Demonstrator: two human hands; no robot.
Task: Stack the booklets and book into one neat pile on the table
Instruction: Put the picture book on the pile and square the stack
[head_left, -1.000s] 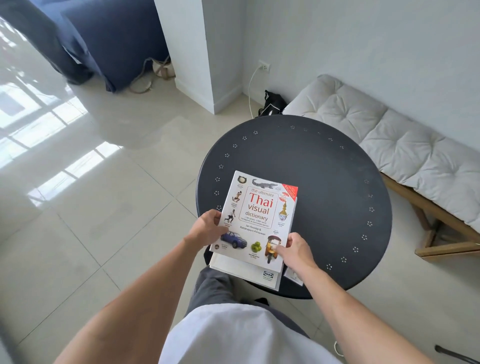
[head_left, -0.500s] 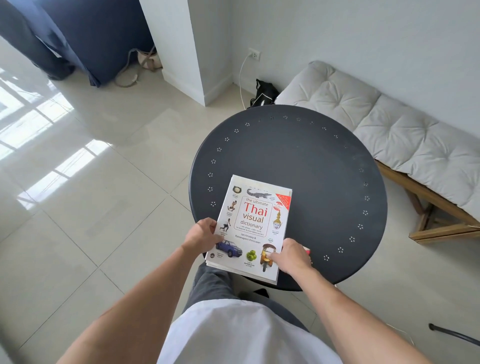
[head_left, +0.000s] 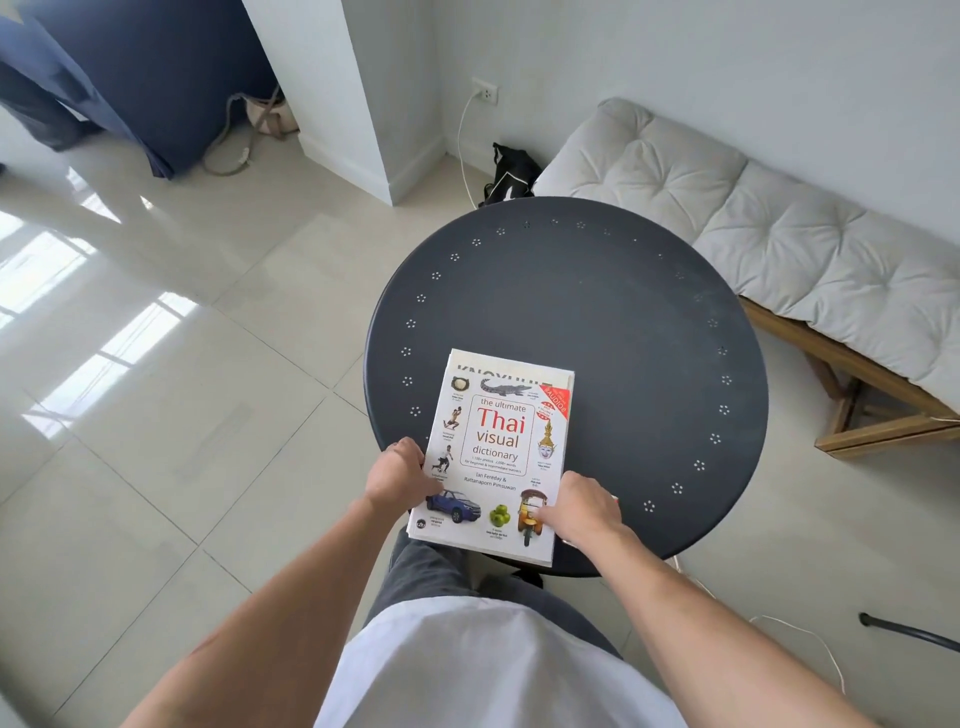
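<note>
A white book (head_left: 498, 441) titled "Thai visual dictionary" lies on top of a pile at the near left of the round black table (head_left: 623, 332). Booklets (head_left: 511, 364) under it show as a white strip beyond its far edge, and a red-edged bit pokes out beside my right hand. The pile's near end hangs over the table's rim. My left hand (head_left: 397, 473) grips the pile's left edge. My right hand (head_left: 582, 506) presses on the book's near right corner, fingers on the cover.
A wooden bench with white cushions (head_left: 753, 218) stands right of the table. A black bag (head_left: 511, 174) and a plugged-in cable lie by the wall behind it. A dark blue sofa (head_left: 156, 67) is at the far left on the glossy tiled floor.
The book has slid toward me on the pile, so a strip of the booklet below now shows at its far edge. Both hands stay on the pile's near sides.
</note>
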